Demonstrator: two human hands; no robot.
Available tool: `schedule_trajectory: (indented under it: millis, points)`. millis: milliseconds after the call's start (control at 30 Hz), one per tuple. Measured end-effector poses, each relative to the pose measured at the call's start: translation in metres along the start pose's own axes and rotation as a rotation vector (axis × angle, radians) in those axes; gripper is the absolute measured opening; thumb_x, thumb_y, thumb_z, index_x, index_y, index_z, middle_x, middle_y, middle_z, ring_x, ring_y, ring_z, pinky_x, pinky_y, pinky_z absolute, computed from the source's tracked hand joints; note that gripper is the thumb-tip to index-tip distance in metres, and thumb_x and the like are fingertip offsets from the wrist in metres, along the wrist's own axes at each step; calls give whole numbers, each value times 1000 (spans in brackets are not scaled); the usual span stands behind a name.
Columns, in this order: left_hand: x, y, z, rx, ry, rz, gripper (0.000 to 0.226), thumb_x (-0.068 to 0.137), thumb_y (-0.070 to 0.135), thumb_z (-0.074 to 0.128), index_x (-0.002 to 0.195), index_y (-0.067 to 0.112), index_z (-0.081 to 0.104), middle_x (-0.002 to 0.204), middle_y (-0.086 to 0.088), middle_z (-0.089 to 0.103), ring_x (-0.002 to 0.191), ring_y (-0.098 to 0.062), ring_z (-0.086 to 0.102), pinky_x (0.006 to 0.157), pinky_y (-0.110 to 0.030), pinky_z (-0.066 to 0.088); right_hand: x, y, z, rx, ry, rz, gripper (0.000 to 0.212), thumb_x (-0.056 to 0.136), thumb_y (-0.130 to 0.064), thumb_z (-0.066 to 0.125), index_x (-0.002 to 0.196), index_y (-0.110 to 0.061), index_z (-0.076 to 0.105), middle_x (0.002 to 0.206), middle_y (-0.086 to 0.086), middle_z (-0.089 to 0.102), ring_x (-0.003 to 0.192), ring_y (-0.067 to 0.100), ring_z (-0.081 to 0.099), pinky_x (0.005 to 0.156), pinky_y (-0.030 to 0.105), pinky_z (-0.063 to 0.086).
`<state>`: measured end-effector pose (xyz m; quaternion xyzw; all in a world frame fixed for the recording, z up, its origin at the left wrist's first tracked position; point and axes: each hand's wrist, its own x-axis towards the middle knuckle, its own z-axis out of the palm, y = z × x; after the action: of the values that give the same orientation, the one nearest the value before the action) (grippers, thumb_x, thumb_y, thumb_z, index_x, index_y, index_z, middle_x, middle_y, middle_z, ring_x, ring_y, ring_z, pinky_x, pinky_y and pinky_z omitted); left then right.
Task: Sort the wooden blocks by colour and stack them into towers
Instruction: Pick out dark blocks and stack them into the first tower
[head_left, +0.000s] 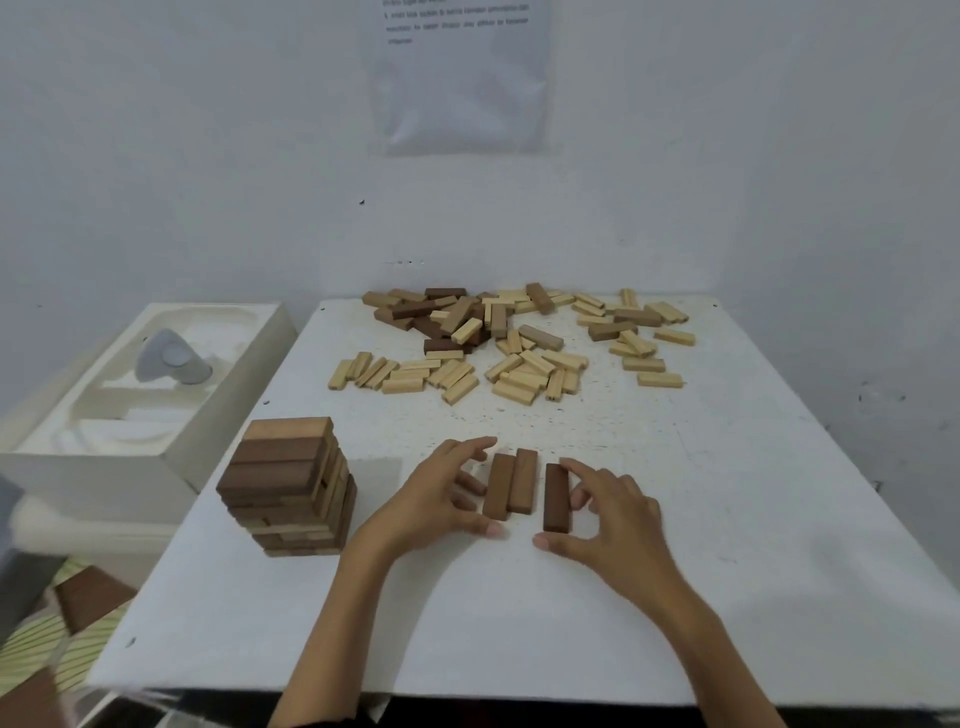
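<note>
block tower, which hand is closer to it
Left. The left hand sits just right of the block tower; the right hand is farther right, past the three brown blocks.

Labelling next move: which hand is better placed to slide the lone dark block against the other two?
Right, probably. The right hand sits on the outer side of the lone dark block; the left hand flanks the touching pair.
</note>
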<state>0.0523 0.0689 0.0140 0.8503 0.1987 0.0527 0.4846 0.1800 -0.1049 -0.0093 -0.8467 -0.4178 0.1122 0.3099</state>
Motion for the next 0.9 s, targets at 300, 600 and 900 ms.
schedule_trajectory:
  millis: [300, 600, 900]
  points:
    - [25, -6, -2, 219, -54, 106, 92, 58, 29, 90, 137, 34, 42, 120, 13, 46, 104, -2, 45, 75, -9, 34, 41, 16, -16, 49, -182, -112, 81, 62, -52, 79, 133, -40, 41, 112, -12, 42, 113, 8, 31, 97, 28, 23]
    - [27, -23, 6, 275, 28, 152, 97, 46, 69, 75, 133, 47, 38, 127, 20, 36, 120, 1, 24, 103, -23, 23, 45, 17, -11, -4, -173, -155, 101, 46, -76, 63, 137, -44, 33, 117, -13, 39, 111, 4, 28, 90, 23, 18]
    - [29, -24, 5, 289, 35, 167, 76, 50, 69, 68, 119, 44, 49, 128, 23, 38, 122, 3, 24, 101, -25, 20, 48, 15, -11, -12, -170, -168, 86, 45, -78, 57, 124, -44, 47, 116, -14, 41, 113, 4, 29, 90, 25, 18]
